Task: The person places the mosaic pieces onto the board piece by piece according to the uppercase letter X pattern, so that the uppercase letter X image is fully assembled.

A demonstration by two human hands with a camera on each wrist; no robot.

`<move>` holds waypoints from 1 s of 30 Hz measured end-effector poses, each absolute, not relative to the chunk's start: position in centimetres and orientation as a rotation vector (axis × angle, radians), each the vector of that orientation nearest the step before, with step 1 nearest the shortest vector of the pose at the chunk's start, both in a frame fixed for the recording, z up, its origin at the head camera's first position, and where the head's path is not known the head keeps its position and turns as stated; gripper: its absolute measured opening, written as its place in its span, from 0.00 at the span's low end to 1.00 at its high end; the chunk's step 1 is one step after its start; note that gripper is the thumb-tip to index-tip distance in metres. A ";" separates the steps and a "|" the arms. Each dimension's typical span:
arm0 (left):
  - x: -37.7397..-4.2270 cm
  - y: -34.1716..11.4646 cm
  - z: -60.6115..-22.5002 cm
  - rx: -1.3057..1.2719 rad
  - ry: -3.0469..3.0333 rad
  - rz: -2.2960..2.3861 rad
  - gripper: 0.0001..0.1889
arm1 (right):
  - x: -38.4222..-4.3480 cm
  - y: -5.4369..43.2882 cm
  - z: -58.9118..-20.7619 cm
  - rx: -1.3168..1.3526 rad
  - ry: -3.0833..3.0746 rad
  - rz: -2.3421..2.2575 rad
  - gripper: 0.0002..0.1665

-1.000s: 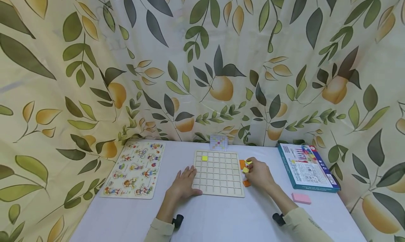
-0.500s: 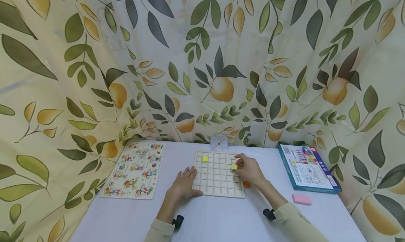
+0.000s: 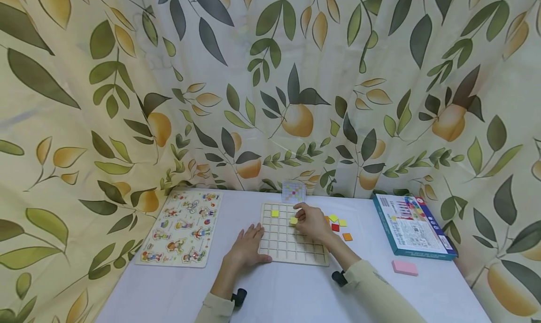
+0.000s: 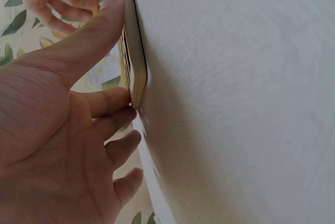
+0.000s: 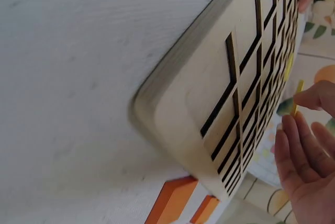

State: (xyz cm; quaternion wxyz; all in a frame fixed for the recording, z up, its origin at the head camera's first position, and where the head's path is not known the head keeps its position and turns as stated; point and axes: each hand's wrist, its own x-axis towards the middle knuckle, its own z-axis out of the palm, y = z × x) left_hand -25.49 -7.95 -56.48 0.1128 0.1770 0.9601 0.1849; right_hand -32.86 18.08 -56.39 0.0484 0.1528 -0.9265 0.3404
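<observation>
A wooden grid board (image 3: 274,245) lies on the white table, with one yellow tile (image 3: 275,213) set in a cell near its upper left. My right hand (image 3: 313,224) is over the board and pinches another yellow tile (image 5: 297,97) between thumb and fingertips, held on edge in the right wrist view. Along the board's left side my left hand (image 3: 246,249) touches the rim, thumb at the front edge and fingers fairly straight. Its palm and fingertips against the edge show in the left wrist view (image 4: 68,119).
Right of the board lie loose yellow tiles, a red tile (image 3: 335,227) and orange tiles (image 3: 347,237). A small pattern card (image 3: 293,191) stands behind it. A picture puzzle board (image 3: 179,229) is at the left; a box (image 3: 416,224) and a pink block (image 3: 405,267) are at the right.
My right hand has carried a yellow tile from the loose pile leftward over the board, uncovering the tiles at the right. My left hand has stayed at the board's edge.
</observation>
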 end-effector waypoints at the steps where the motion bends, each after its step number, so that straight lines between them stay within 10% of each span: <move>1: -25.4 -7.9 -56.4 0.513 2.813 0.549 0.52 | -33.0 17.8 -56.5 0.468 -2.824 1.048 0.31; 30: -25.6 -7.9 -57.0 0.496 2.822 0.505 0.52 | -34.5 14.9 -57.7 0.493 -2.875 1.109 0.23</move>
